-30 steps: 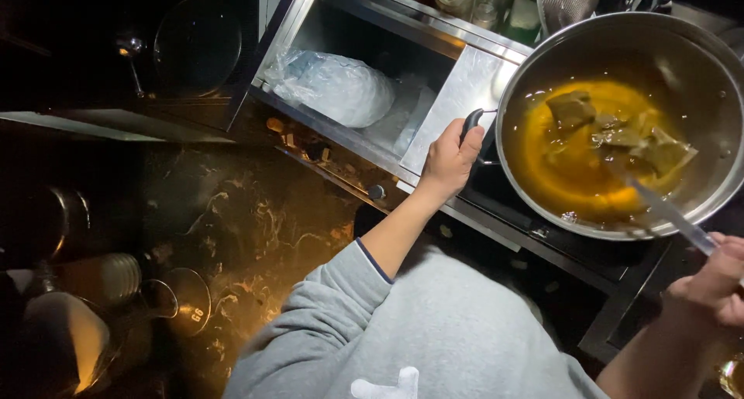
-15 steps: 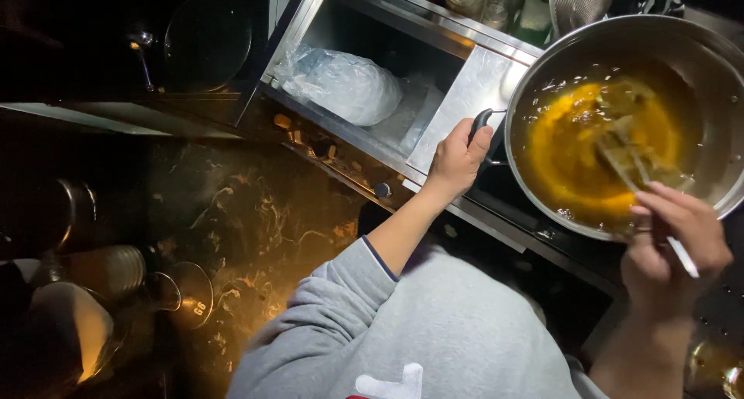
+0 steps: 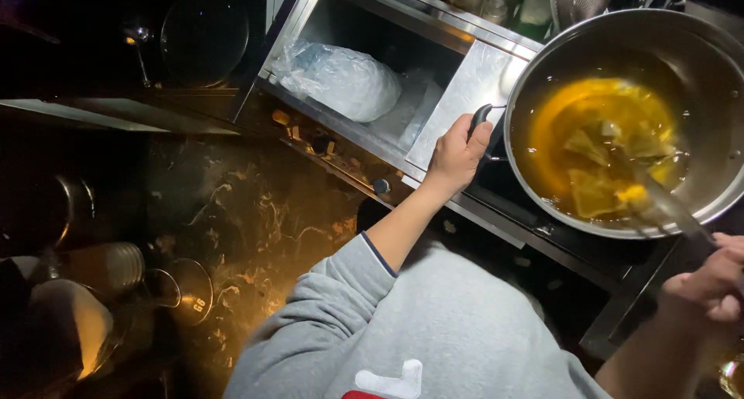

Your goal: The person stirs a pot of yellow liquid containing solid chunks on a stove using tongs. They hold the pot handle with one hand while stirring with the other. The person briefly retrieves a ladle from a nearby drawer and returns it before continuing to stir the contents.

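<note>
A large steel wok (image 3: 701,194) full of hot yellow oil stands on the stove at the upper right. Several flat triangular pieces of food (image 3: 593,190) float in the oil. My left hand (image 3: 457,153) grips the wok's black side handle (image 3: 482,117). My right hand (image 3: 709,279), at the right edge, is closed on the handle of a metal ladle or skimmer (image 3: 663,205). Its far end dips into the oil among the food pieces.
A steel counter well (image 3: 465,81) left of the wok holds a clear plastic bag (image 3: 341,77). Bottles and jars stand behind it. On the dark floor at the lower left are metal pots and cups (image 3: 182,290). A round pan (image 3: 203,31) lies at the upper left.
My right hand has drawn back from over the wok toward the lower right, pulling the ladle with it. My left hand has stayed on the wok handle.
</note>
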